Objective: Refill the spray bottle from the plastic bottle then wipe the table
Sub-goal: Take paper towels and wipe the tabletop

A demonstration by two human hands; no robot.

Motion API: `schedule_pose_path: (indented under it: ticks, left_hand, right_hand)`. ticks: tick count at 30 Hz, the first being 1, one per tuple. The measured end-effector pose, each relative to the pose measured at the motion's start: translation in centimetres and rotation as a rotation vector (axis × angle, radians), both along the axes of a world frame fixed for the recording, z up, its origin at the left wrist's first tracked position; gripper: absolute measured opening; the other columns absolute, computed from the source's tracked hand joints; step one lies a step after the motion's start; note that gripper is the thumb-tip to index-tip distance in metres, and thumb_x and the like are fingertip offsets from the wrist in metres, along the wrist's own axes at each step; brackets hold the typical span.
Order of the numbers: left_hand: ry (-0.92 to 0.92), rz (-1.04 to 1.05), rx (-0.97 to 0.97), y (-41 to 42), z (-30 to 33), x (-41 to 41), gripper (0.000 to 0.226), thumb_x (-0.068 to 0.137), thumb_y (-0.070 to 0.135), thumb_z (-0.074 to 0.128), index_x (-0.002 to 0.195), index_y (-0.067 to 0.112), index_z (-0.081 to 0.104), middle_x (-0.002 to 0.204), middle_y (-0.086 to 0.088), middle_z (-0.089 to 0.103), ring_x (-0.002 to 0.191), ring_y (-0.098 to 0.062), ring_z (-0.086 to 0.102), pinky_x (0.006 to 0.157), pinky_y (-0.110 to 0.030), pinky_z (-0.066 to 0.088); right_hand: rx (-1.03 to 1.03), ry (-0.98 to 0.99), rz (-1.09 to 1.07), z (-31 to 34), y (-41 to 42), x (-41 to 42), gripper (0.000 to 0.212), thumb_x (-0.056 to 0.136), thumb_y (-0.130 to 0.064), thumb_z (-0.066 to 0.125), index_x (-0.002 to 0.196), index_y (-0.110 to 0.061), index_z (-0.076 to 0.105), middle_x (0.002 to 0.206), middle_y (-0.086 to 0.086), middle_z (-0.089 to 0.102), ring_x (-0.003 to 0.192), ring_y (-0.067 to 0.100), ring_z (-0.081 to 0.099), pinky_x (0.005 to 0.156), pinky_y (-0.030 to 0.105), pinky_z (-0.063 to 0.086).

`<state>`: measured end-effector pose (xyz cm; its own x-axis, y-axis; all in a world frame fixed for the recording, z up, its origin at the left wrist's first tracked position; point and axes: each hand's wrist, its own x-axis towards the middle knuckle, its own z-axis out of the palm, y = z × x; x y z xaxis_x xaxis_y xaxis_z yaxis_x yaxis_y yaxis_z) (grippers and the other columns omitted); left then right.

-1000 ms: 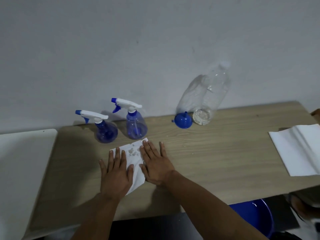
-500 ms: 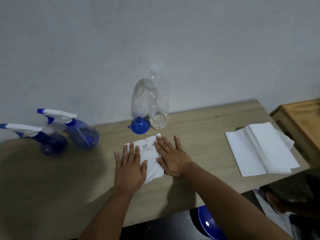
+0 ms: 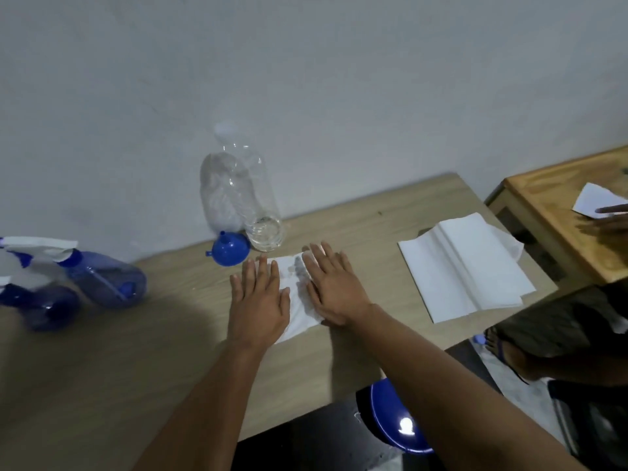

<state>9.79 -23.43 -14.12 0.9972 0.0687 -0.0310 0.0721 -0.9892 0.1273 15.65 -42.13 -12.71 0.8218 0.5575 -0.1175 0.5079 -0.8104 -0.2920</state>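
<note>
A damp white paper towel (image 3: 296, 294) lies flat on the wooden table (image 3: 339, 355). My left hand (image 3: 260, 300) and my right hand (image 3: 331, 287) press on it side by side with straight fingers. Just behind them stands a clear plastic bottle (image 3: 244, 195) with a little water at the bottom, and a blue funnel (image 3: 229, 252) lies mouth down beside it. Two blue spray bottles (image 3: 102, 277) with white triggers sit at the far left, blurred.
A stack of folded white paper towels (image 3: 462, 266) lies on the table's right end. A second wooden table (image 3: 557, 205) stands to the right, with another person's hand (image 3: 608, 219) on a paper. A blue basin (image 3: 394, 419) sits under the table's front edge.
Both hands have slid the towel to the right along the table, from in front of the spray bottles to in front of the plastic bottle. The view has turned right with them.
</note>
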Motion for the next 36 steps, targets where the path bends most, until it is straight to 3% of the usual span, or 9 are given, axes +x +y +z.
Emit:
schedule_pose_path:
  ticks: [4,8,13,20,26,32,36]
  left_hand:
    - [0.054,-0.091,0.044,0.4,-1.1,-0.5,0.074,0.099,0.054,0.008,0.160,0.014,0.020,0.169,-0.007,0.007,0.156,-0.028,0.002,0.122,-0.062,0.009]
    - [0.038,-0.086,0.082,-1.4,-1.4,-0.4,0.072,0.100,0.055,0.014,0.159,0.013,0.021,0.169,-0.008,0.012,0.156,-0.029,0.005,0.120,-0.066,0.007]
    - [0.058,-0.135,0.074,-3.6,-1.2,-1.3,0.074,0.100,0.058,0.009,0.160,0.014,0.014,0.169,-0.008,0.006,0.156,-0.029,-0.002,0.120,-0.065,0.001]
    - [0.070,-0.208,0.045,-3.4,-0.6,-5.4,0.074,0.101,0.059,0.010,0.161,0.015,0.010,0.169,-0.007,0.001,0.156,-0.027,-0.005,0.121,-0.061,0.002]
    - [0.082,-0.281,0.023,0.9,-0.7,-8.2,0.075,0.100,0.060,0.007,0.161,0.015,0.007,0.169,-0.007,0.000,0.156,-0.024,-0.008,0.123,-0.056,0.001]
    - [0.055,-0.271,0.007,8.4,-0.8,-11.5,0.073,0.103,0.059,0.009,0.161,0.015,0.012,0.169,-0.007,0.001,0.156,-0.022,-0.005,0.123,-0.055,0.007]
    - [0.038,-0.252,0.004,14.7,-1.1,-13.5,0.071,0.103,0.057,0.012,0.160,0.015,0.016,0.169,-0.007,0.006,0.157,-0.021,-0.001,0.123,-0.054,0.009]
  right_hand:
    - [-0.108,0.018,-0.046,-2.0,0.6,-1.1,0.074,0.108,-0.049,0.016,0.168,-0.007,0.005,0.176,0.015,-0.004,0.163,0.031,-0.008,0.131,0.056,0.001]
    - [-0.122,0.015,-0.088,-2.1,-1.1,-1.3,0.073,0.109,-0.049,0.015,0.168,-0.008,0.001,0.176,0.011,-0.009,0.163,0.027,-0.009,0.131,0.053,-0.004]
    - [-0.165,0.036,-0.164,-2.0,-3.1,-3.8,0.079,0.101,-0.051,-0.002,0.168,-0.010,-0.003,0.175,0.010,-0.013,0.162,0.025,-0.015,0.131,0.051,-0.007]
    - [-0.070,0.014,-0.313,-1.9,-2.6,-9.7,0.075,0.103,-0.048,0.000,0.168,-0.013,0.008,0.176,0.005,-0.007,0.163,0.020,-0.011,0.132,0.047,-0.006]
    - [-0.084,0.038,-0.430,-2.3,2.6,-13.6,0.079,0.102,-0.053,-0.003,0.168,-0.010,0.004,0.175,0.009,-0.014,0.162,0.024,-0.015,0.132,0.051,-0.004]
    - [-0.129,-0.009,-0.381,-2.8,9.6,-15.8,0.074,0.107,-0.047,0.010,0.166,-0.002,0.012,0.173,0.017,-0.009,0.163,0.033,-0.005,0.129,0.052,-0.001]
    - [-0.141,-0.006,-0.334,-2.8,16.1,-17.2,0.078,0.104,-0.047,0.004,0.166,-0.001,0.011,0.174,0.021,-0.007,0.163,0.034,-0.004,0.129,0.051,-0.001]
